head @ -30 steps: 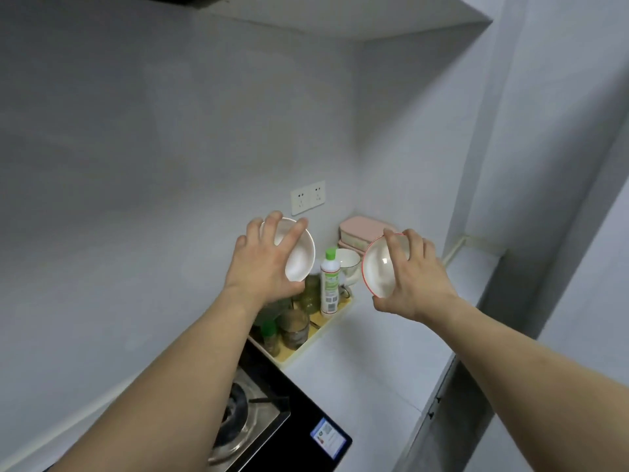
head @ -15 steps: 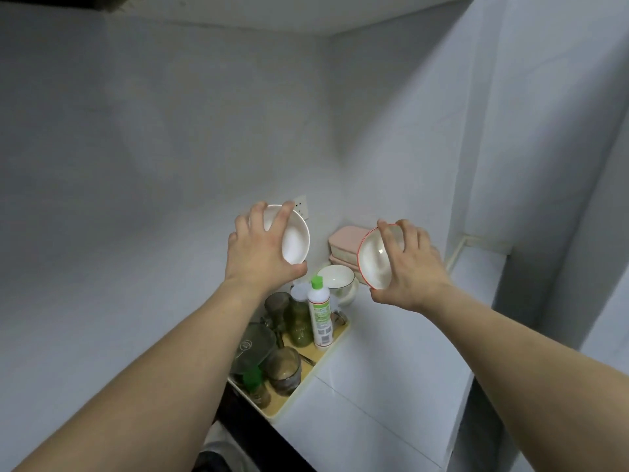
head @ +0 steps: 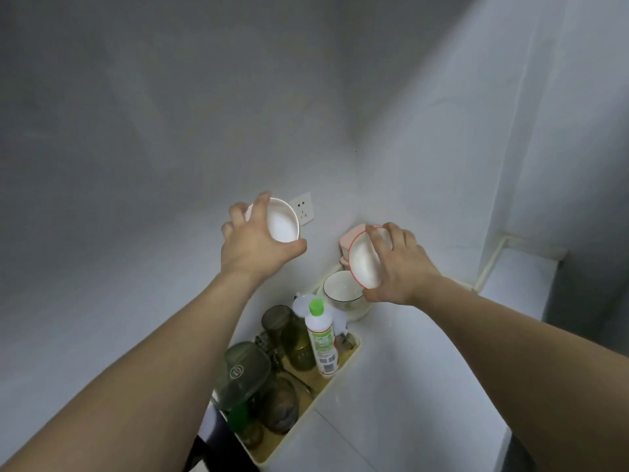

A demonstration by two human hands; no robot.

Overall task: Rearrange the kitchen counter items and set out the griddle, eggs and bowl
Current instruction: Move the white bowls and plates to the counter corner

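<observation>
1. Gripping the plain white bowl (head: pixel 283 219) firmly, the left hand (head: pixel 253 241) holds it tilted, high above the tray (head: pixel 342 364).
2. Lower it level onto the bare desk (head: pixel 391 376).
3. The right hand (head: pixel 396 264) clasps the red-rimmed bowl (head: pixel 363 264) over a larger bowl (head: pixel 342 291); avoid knocking them together.

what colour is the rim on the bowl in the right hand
Red: a thin line runs round the rim of the white bowl that the right hand grips, seen in the head view.

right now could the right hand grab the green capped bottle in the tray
Probably not: the right hand already grips a red-rimmed bowl. The bottle stands unblocked on its side, but the bowl must go down first.
</observation>
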